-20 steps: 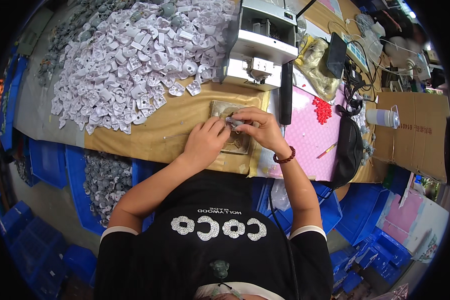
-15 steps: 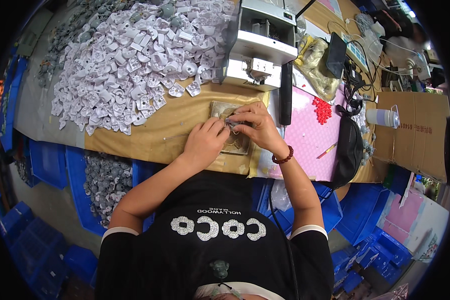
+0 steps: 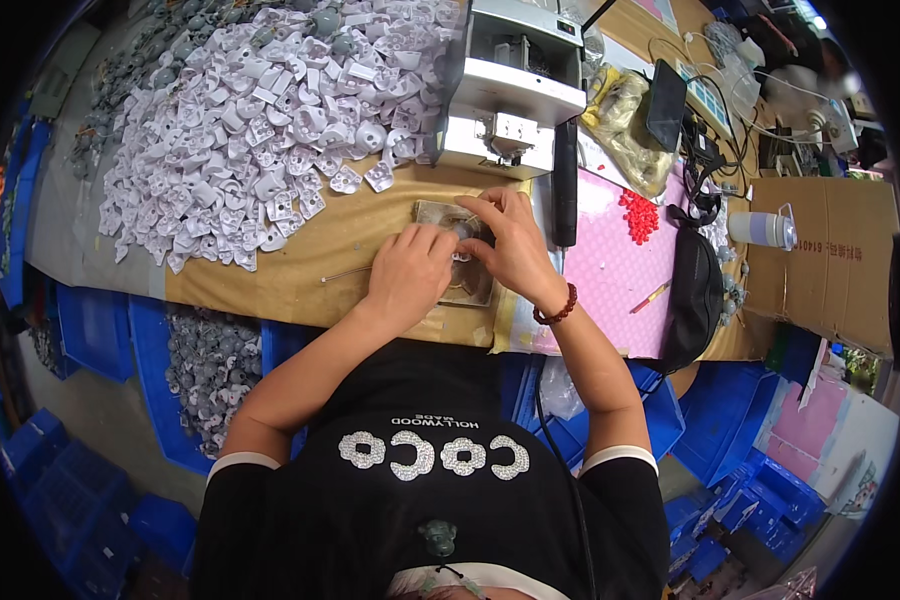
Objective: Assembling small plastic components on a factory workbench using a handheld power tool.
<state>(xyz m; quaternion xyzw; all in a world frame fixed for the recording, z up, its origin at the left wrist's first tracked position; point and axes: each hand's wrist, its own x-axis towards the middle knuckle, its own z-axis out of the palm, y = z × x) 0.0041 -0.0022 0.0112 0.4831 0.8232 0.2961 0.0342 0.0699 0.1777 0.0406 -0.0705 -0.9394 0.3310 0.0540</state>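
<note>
Both hands meet over a square metal block [image 3: 479, 288] with a hollowed top, lying on the tan bench cover. My left hand [image 3: 410, 278] comes from the left, its fingers pressed together on a small grey part [image 3: 461, 234]; most of that part is hidden by the fingers. My right hand [image 3: 513, 245], with a dark red bead bracelet on the wrist, arches over the block from the right. Its index finger and thumb are apart, the thumb tip close to the left fingertips. Left of the block lies a thin metal rod [image 3: 346, 272].
A big heap of white plastic pieces [image 3: 240, 130] covers the left of the bench, with grey parts [image 3: 185, 50] behind. Beyond the block stands a white machine [image 3: 510, 90]. Rightward are red pieces [image 3: 639, 217] on a pink sheet, a black pouch [image 3: 694, 300], a cup [image 3: 760, 230] and a carton [image 3: 820, 260].
My right index finger has lifted away from the thumb, widening the gap between them. My left fingers stay closed over the block. The whole view has shifted slightly.
</note>
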